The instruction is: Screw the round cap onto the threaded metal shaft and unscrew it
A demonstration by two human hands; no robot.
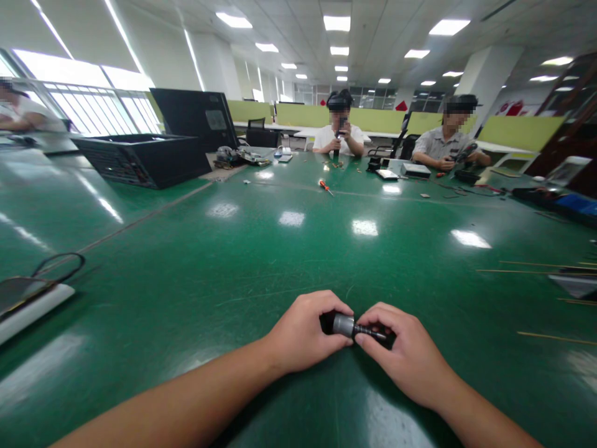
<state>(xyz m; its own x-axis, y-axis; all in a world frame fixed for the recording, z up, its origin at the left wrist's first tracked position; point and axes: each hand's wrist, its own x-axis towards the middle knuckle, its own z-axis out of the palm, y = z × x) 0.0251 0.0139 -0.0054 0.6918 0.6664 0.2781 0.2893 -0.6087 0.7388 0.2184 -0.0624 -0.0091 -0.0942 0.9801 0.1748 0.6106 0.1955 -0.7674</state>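
Observation:
My left hand [308,331] grips a short grey metal cylinder [344,325] between thumb and fingers, low in the middle of the head view. From its right end runs a thin dark ridged shaft [372,332]. My right hand [405,350] is closed on that shaft, the thumb below and the fingers above. Cylinder and shaft lie in one line, touching, and are held just above the green tabletop [233,261]. Part of the cylinder's left end is hidden inside my left hand, and the exact kind of part cannot be made out.
An orange-handled screwdriver [325,186] lies farther out. A black computer case [153,158] stands back left, and a white-edged device [37,311] with a cable is at the left edge. Thin sticks [555,336] lie at right. Co-workers [339,134] sit across the table.

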